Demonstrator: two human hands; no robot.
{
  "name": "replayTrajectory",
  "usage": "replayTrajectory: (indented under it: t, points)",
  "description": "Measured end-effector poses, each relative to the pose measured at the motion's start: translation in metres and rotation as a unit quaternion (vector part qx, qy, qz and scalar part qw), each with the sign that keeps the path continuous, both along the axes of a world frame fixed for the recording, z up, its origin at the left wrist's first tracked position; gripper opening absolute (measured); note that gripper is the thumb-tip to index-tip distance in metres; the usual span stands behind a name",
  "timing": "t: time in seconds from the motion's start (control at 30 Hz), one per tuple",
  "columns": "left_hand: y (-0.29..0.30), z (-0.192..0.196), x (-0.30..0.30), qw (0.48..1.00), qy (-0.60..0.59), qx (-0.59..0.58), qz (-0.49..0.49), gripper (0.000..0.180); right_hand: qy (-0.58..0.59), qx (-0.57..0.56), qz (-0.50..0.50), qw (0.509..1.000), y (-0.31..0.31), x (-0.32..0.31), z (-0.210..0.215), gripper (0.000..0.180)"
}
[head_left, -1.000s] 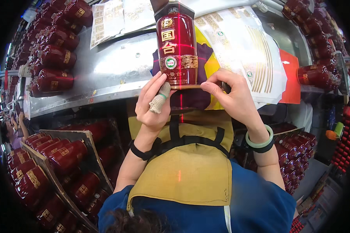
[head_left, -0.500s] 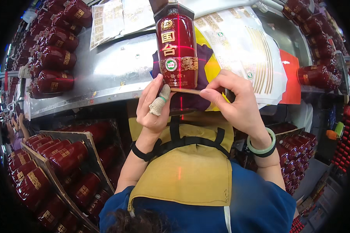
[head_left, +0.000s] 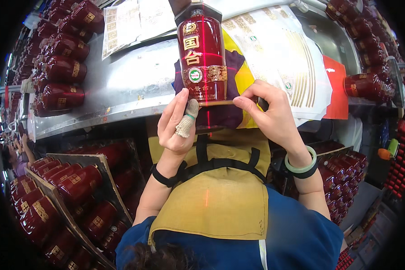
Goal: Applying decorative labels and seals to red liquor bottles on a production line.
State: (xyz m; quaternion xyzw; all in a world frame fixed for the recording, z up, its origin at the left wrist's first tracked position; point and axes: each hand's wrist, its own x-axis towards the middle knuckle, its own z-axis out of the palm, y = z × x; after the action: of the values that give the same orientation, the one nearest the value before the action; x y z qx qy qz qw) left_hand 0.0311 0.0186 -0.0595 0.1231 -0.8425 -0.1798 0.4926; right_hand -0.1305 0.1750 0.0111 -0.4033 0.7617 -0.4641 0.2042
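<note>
The strip (head_left: 217,103) runs along the bottle's (head_left: 203,49) base; right hand (head_left: 271,109) pinches its right end; left hand (head_left: 177,122) meets its left end, whether pinching I cannot tell; the bottle lies just beyond

Counts: mostly singles, a few pairs, bottles in bulk.
2 hands (1 left hand (head_left: 175,128), 1 right hand (head_left: 273,108)), 1 red bottle (head_left: 204,49) between them, 1 gold strip (head_left: 218,103), 1 knit finger cover (head_left: 184,125), 1 green bangle (head_left: 302,167), 2 black wristbands (head_left: 165,179), 1 apron (head_left: 211,207), 1 orange-red sheet (head_left: 336,90). Racked bottles (head_left: 81,181): dozens, overlapping, exact number unreadable.
</note>
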Motion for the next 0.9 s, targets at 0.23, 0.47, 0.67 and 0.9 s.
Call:
replayTrajectory:
  t: [0.23,0.47,0.67,0.9]
  points:
    - [0.000,0.005,0.000,0.999,-0.015,-0.046,0.003,0.023,-0.016,0.006,-0.005,1.000,-0.001,-0.001,0.000,0.024]
    - [0.005,0.009,-0.003,0.999,-0.017,-0.020,-0.018,0.034,-0.009,-0.006,-0.009,1.000,-0.002,-0.002,-0.006,0.024]
    - [0.008,0.019,-0.009,0.996,-0.043,-0.074,-0.006,0.030,0.022,0.003,-0.006,1.000,-0.002,-0.002,-0.010,0.023]
    - [-0.001,0.017,-0.009,0.999,-0.007,0.025,-0.032,0.032,-0.012,-0.004,-0.004,1.000,-0.007,0.000,-0.010,0.023]
